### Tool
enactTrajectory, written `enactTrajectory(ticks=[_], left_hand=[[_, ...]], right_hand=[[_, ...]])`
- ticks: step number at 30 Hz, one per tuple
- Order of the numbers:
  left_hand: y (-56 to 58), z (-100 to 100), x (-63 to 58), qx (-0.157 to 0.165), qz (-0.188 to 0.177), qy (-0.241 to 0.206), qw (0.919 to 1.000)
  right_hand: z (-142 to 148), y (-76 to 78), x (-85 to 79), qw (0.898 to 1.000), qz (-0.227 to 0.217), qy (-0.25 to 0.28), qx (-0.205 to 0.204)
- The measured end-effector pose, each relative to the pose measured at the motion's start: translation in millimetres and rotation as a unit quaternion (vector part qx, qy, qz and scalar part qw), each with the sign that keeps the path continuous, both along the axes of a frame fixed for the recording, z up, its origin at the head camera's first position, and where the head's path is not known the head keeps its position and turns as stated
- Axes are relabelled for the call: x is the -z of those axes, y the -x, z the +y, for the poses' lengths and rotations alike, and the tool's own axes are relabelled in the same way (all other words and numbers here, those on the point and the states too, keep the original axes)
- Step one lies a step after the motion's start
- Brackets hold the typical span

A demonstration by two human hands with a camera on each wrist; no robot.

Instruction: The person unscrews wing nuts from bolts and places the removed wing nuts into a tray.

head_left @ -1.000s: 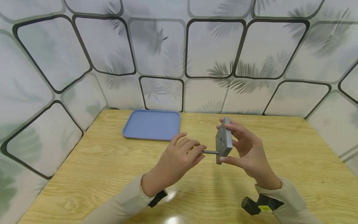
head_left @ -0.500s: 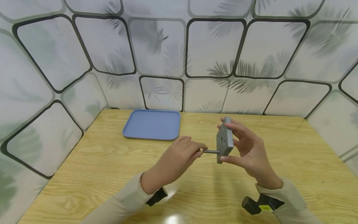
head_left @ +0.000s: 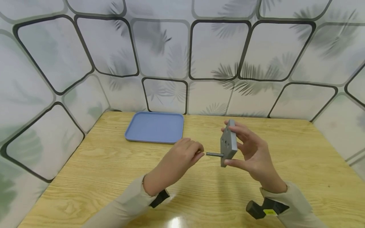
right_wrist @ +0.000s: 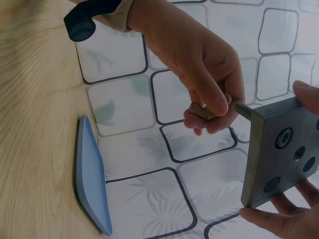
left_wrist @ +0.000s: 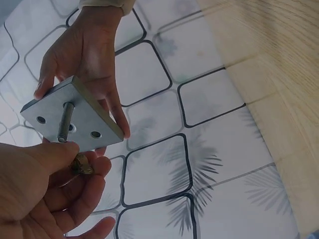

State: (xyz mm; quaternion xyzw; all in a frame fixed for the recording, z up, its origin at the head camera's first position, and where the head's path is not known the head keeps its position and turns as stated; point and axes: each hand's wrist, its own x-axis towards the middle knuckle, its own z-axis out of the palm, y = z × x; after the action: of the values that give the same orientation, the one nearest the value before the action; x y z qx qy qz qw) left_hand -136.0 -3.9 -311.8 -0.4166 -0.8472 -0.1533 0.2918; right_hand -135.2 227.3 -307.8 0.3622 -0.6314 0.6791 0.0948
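My right hand (head_left: 253, 155) holds a grey metal plate (head_left: 228, 144) up on edge above the table, thumb at the bottom and fingers at the top and back. Several holes pierce the plate. From its lower part a threaded bolt (head_left: 214, 154) sticks out toward my left hand (head_left: 175, 167). Between thumb and fingers, the left hand pinches a small brass-coloured nut (left_wrist: 82, 165), also seen in the right wrist view as a brass nut (right_wrist: 202, 110). Fingers cover part of it. In the head view a small gap lies between those fingertips and the bolt's bare end.
A blue tray (head_left: 155, 127) lies at the back left of the wooden table (head_left: 99, 164). Behind the table stands a patterned wall covering (head_left: 216, 50). Dark wrist cameras (head_left: 266, 209) are strapped at both cuffs.
My left fingers were at the bolt's end; they have drawn back slightly to the left and curled in, baring the tip. The right hand and plate have hardly moved.
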Motion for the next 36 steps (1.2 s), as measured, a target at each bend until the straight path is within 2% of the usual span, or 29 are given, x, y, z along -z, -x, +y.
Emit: enactTrajectory(ticks=[4,6,7,9,11,13,15,16,19,24,29,32,36], left_hand=[[2.6,0,6.5,-0.04,0.044,0.046,0.9972],[5.2,-1,12.9,-0.06,0.045,0.077,0.9941],[6.6,-2,16.0,-0.064,0.034,0.094,0.993],[9.2,-6,21.1,-0.061,-0.013,0.129,0.9897],[12.7,-11,24.9,-0.046,-0.08,0.152,0.984],[17.6,-16,27.4,-0.034,-0.141,0.164,0.9757],[24.2,-22,28.5,-0.027,-0.186,0.162,0.9688],[28.3,-25,29.0,-0.027,-0.198,0.158,0.9669],[43.7,-36,28.2,-0.032,-0.205,0.156,0.9658],[76.9,-61,26.8,-0.068,-0.205,0.16,0.9633],[109.8,-89,28.7,-0.112,-0.252,0.164,0.9471],[125.9,-104,31.0,-0.126,-0.279,0.167,0.9373],[143.8,-120,37.8,-0.135,-0.288,0.181,0.9308]], right_hand=[[-1,-0.7,1.3,1.0,-0.005,0.001,-0.001],[-2,-1.3,2.0,1.0,-0.008,0.002,-0.001],[-3,-1.8,2.2,1.0,-0.01,0.001,0.0],[-3,-2.3,2.5,1.0,-0.012,0.001,0.002],[-2,-2.6,2.6,1.0,-0.013,0.001,0.004],[-2,-2.5,2.4,1.0,-0.014,0.002,0.006],[-2,-2.2,1.9,1.0,-0.013,0.004,0.005],[-2,-2.0,1.6,1.0,-0.013,0.005,0.005],[-2,-1.8,0.2,1.0,-0.012,0.009,0.003],[-2,-0.9,-1.8,1.0,-0.006,0.013,0.002],[-2,0.5,-3.0,1.0,-0.005,0.016,0.001],[-1,1.1,-3.2,1.0,-0.008,0.014,0.003],[-1,1.2,-2.7,1.0,-0.01,0.013,0.005]])
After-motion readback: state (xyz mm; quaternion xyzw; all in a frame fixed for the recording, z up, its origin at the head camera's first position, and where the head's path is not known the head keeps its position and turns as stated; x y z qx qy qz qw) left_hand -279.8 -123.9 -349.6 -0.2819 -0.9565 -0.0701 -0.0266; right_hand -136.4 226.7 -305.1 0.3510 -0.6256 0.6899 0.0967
